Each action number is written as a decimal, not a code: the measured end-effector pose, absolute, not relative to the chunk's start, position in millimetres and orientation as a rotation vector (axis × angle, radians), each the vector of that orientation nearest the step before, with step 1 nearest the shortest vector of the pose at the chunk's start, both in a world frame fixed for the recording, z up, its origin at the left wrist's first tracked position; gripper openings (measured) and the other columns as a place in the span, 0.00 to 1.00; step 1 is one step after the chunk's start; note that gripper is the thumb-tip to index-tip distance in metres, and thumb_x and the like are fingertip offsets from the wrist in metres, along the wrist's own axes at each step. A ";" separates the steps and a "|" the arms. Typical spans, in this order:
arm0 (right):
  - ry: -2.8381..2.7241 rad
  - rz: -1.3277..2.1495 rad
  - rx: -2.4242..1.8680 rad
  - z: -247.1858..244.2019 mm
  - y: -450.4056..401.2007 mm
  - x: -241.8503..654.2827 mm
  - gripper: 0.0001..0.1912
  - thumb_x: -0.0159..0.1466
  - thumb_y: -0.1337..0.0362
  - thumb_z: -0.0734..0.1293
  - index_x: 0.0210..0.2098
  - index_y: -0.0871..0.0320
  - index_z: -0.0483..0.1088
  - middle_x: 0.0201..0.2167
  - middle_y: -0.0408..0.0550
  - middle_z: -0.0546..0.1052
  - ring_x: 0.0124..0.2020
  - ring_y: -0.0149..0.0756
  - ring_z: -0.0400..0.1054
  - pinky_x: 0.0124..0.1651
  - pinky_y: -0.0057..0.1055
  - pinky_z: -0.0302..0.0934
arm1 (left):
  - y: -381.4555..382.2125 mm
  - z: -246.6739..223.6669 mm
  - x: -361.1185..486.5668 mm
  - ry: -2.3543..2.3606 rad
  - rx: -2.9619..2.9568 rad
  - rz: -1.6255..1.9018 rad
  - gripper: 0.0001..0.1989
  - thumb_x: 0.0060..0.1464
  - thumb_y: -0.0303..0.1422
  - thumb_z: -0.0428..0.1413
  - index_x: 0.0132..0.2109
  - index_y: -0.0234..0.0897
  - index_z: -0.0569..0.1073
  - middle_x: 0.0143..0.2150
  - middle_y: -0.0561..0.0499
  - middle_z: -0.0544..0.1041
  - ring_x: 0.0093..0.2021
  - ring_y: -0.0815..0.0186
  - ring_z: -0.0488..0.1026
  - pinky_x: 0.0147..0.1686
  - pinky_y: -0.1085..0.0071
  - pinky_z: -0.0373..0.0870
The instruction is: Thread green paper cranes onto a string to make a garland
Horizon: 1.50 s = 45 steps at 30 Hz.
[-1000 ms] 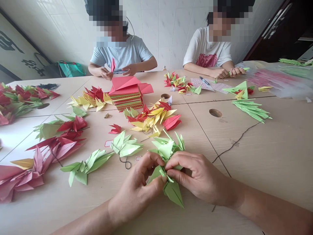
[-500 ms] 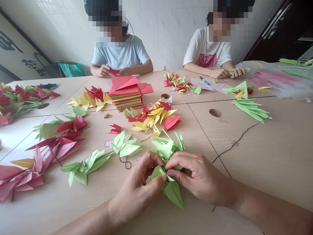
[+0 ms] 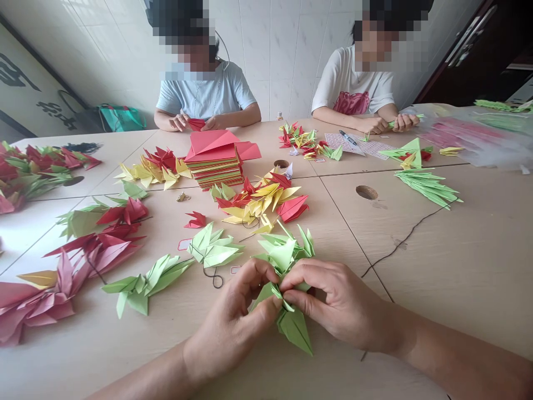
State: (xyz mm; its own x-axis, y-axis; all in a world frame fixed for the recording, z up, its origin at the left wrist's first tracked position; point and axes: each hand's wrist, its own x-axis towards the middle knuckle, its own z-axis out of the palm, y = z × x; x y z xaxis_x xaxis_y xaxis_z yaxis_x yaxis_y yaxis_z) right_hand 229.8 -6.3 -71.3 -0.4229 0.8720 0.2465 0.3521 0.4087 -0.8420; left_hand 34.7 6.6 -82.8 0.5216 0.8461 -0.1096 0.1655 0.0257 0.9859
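Near the table's front edge, my left hand (image 3: 239, 311) pinches a bundle of folded green paper (image 3: 294, 329) between thumb and fingers. From the right, my right hand (image 3: 339, 300) grips the same bundle with thumb and forefinger, its fingertips almost touching those of the left. Pointed green leaves stick out beyond and below the fingers. Left of my hands lie two more green paper pieces, one (image 3: 214, 248) close by and another (image 3: 145, 282) farther left, with black thread by them. The exact spot where the fingertips press is partly hidden.
A stack of coloured paper (image 3: 219, 169) stands mid-table behind a red and yellow folded pile (image 3: 266, 200). Pink and red pieces (image 3: 70, 278) lie left. Green strips (image 3: 428, 186) and black thread (image 3: 400, 244) lie right. Two people (image 3: 204, 94) sit opposite, handling paper.
My hands have barely moved and keep hold of the green bundle. Across the table, the left person's fingers and the red paper they hold have shifted slightly.
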 end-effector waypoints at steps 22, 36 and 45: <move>-1.966 0.928 -1.023 -70.7 -5.5 229.7 0.05 0.65 0.71 0.65 0.35 0.63 0.74 0.30 0.46 0.75 0.31 0.29 0.69 0.34 0.24 0.62 | 7.7 -82.2 33.7 0.871 1.413 0.652 0.03 0.59 0.32 0.51 0.40 0.41 0.64 0.35 0.55 0.64 0.33 0.68 0.58 0.33 0.71 0.58; -1.958 0.943 -1.042 -70.6 -4.7 229.5 0.05 0.66 0.70 0.64 0.35 0.62 0.73 0.30 0.45 0.75 0.31 0.29 0.69 0.33 0.24 0.62 | 5.9 -79.6 35.3 0.893 1.426 0.679 0.05 0.57 0.31 0.55 0.38 0.40 0.65 0.34 0.55 0.66 0.34 0.68 0.60 0.33 0.72 0.60; -1.962 0.930 -1.047 -69.6 -6.0 229.6 0.05 0.66 0.70 0.64 0.34 0.61 0.73 0.30 0.45 0.74 0.31 0.28 0.68 0.33 0.24 0.62 | 5.9 -80.4 35.9 0.861 1.394 0.699 0.04 0.58 0.28 0.53 0.40 0.39 0.65 0.34 0.55 0.66 0.33 0.69 0.60 0.33 0.73 0.61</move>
State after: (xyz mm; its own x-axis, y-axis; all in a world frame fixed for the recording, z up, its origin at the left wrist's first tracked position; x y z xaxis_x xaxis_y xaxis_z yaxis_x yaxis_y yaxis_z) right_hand 229.6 -6.0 -69.6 -0.4151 0.8744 0.2513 0.3588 0.4112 -0.8380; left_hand 35.9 5.9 -80.4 0.5318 0.8408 -0.1013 0.0737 0.0732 0.9946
